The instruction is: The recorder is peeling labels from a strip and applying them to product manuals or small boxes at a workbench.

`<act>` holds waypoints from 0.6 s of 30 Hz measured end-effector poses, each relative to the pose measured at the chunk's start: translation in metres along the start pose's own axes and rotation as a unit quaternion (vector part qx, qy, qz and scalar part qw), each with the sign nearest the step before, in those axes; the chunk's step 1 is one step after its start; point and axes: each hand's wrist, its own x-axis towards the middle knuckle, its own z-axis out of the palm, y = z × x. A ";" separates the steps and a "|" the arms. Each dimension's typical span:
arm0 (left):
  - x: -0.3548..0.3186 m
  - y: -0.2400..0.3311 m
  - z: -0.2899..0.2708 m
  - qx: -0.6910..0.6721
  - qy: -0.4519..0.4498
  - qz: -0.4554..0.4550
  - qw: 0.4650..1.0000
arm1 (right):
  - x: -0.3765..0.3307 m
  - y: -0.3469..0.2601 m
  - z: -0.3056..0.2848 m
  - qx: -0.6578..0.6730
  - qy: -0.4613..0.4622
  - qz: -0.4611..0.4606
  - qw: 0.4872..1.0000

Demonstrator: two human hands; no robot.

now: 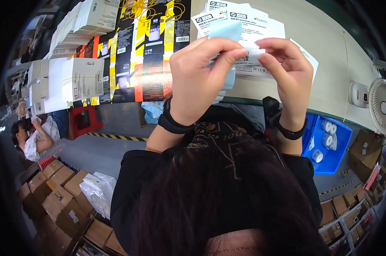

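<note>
Over the front edge of the table, my left hand (197,77) pinches a small white label (254,54) with dark print between thumb and forefinger. A light blue strip (229,81), which looks like label backing, passes behind that hand and shows above and below it. My right hand (289,64) is at the right end of the label, its thumb and forefinger apart with a gap between them. Its other fingers are bent. Beneath both hands lie white printed sheets or flat cartons (265,30), overlapping one another and partly covered by my fingers.
Left on the table are black and yellow printed cartons (154,55), yellow rubber bands (152,10) and banded stacks of white cartons (88,79). A fan (380,102) stands at the right. A blue bin (329,147) holds label rolls. Another person (41,134) sits at far left.
</note>
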 end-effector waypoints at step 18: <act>0.009 -0.009 -0.019 0.013 -0.018 -0.112 0.993 | 0.009 -0.007 -0.024 -0.099 0.187 -0.081 0.974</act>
